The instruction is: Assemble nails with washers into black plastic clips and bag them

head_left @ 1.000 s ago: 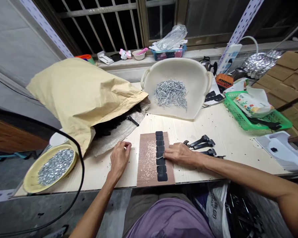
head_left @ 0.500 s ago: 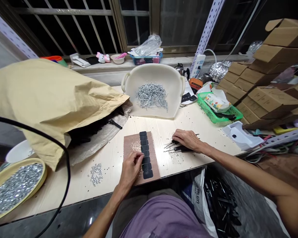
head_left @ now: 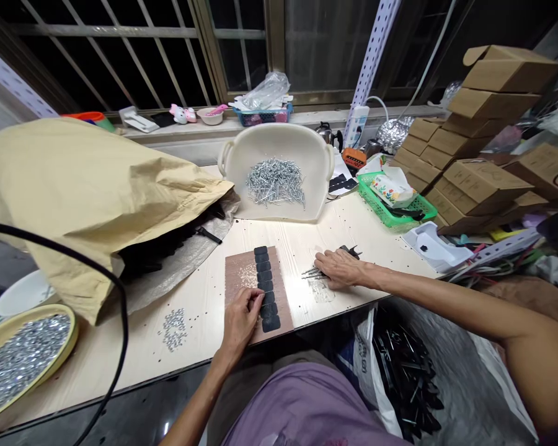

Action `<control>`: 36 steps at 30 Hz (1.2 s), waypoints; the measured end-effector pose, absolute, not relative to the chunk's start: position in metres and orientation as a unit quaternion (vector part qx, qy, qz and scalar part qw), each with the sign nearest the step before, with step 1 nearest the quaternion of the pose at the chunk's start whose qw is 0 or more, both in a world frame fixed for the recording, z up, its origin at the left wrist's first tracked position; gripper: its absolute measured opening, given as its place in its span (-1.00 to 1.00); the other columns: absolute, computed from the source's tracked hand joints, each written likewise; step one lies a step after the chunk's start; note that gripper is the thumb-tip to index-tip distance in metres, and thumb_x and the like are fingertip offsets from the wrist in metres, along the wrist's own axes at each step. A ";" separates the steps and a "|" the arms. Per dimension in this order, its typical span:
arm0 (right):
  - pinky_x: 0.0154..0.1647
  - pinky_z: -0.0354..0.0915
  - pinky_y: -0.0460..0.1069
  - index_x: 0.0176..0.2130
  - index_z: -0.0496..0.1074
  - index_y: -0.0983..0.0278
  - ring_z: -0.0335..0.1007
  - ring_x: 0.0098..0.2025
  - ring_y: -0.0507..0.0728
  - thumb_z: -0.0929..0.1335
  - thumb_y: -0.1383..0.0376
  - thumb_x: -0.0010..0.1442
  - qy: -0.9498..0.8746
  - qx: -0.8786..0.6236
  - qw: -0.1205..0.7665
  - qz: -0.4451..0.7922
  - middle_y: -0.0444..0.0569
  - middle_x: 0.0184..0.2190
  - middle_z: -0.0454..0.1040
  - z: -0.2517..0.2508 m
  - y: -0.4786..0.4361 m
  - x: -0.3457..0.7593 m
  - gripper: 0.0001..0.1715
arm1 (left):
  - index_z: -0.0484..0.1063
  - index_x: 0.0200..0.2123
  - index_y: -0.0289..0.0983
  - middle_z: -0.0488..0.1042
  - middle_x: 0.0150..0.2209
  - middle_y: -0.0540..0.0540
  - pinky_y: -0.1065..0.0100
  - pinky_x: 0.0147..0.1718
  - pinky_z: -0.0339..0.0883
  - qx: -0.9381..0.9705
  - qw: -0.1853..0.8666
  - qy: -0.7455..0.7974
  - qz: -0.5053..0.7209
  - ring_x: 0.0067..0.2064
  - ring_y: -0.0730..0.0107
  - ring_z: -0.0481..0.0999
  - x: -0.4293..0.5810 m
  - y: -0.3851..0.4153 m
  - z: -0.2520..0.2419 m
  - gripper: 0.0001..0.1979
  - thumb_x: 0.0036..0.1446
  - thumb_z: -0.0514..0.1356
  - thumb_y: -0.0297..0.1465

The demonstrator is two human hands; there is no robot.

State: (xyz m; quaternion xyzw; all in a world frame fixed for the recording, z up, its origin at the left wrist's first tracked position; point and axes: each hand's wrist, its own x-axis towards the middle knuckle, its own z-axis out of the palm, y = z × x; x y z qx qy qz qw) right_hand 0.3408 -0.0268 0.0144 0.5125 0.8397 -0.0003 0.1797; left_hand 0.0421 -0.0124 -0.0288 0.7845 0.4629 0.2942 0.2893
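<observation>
My left hand [head_left: 242,314] rests at the left edge of a strip of black rounded pads [head_left: 266,286], thumb and fingertips pinched together. Whatever lies between those fingertips is too small to make out. The strip lies lengthwise on a brown board [head_left: 283,297] sprinkled with pale crumbs [head_left: 247,275]. To the right, my right hand [head_left: 341,269] is closed over a bunch of black pieces with thin metal rods [head_left: 312,273]. Their rods point left and black ends show past the knuckles; the palm hides the rest. Small silvery pieces [head_left: 174,329] lie left of the board.
A white basin [head_left: 323,186] of screws stands behind the board. At left are a yellow bowl [head_left: 69,341] of silvery pieces and a beige sack [head_left: 97,179]. A green basket [head_left: 390,220] and cardboard boxes [head_left: 483,186] stand right. A bag of black parts [head_left: 404,378] sits below the table edge.
My right hand has drawn the scattered rodded pieces together into a bunch, shifting slightly towards the table's front edge. My left hand stays pinched at the strip. The whole view has shifted a little.
</observation>
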 end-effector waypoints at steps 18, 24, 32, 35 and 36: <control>-0.41 0.07 -0.06 -0.09 0.20 0.39 0.30 -0.37 0.08 0.11 0.37 0.23 0.716 0.694 0.066 0.036 0.08 -0.26 0.38 0.070 -0.044 0.421 -0.73 | 0.43 -0.30 -0.24 0.48 -0.30 -0.09 0.33 -0.31 0.30 0.804 0.253 0.447 0.299 -0.30 0.31 0.45 0.042 -0.013 -0.028 -0.76 0.17 0.06 -0.22; -0.38 0.10 -0.11 -0.19 0.29 0.36 0.24 -0.41 0.03 0.19 0.32 0.14 0.640 0.763 -0.083 -0.040 -0.07 -0.40 0.39 0.065 -0.165 0.456 -0.77 | 0.45 -0.29 -0.22 0.49 -0.31 -0.05 0.36 -0.31 0.31 0.795 0.243 0.474 0.292 -0.33 0.34 0.45 0.046 -0.015 -0.026 -0.75 0.13 0.10 -0.20; -0.08 0.24 0.05 0.13 0.17 0.35 0.34 -0.05 0.20 0.25 0.08 0.18 0.542 0.832 -0.093 -0.069 0.14 0.02 0.35 0.010 -0.262 0.454 -0.38 | 0.47 -0.27 -0.23 0.49 -0.32 -0.03 0.36 -0.32 0.32 0.790 0.249 0.482 0.284 -0.34 0.35 0.45 0.050 -0.008 -0.031 -0.74 0.09 0.14 -0.19; -0.09 0.28 0.12 0.14 0.17 0.25 0.39 -0.09 0.22 0.18 0.03 0.22 0.552 0.822 -0.140 -0.030 0.13 0.04 0.34 0.016 -0.256 0.445 -0.41 | 0.46 -0.32 -0.25 0.50 -0.34 -0.06 0.34 -0.28 0.33 0.774 0.282 0.475 0.308 -0.29 0.32 0.47 0.045 -0.018 -0.026 -0.76 0.11 0.11 -0.23; -0.09 0.29 0.14 0.14 0.19 0.20 0.41 -0.11 0.24 0.17 0.01 0.21 0.564 0.810 -0.159 -0.016 0.14 0.03 0.35 0.018 -0.248 0.442 -0.42 | 0.46 -0.34 -0.26 0.51 -0.35 -0.07 0.34 -0.27 0.34 0.762 0.300 0.479 0.316 -0.29 0.32 0.47 0.043 -0.021 -0.023 -0.77 0.12 0.10 -0.24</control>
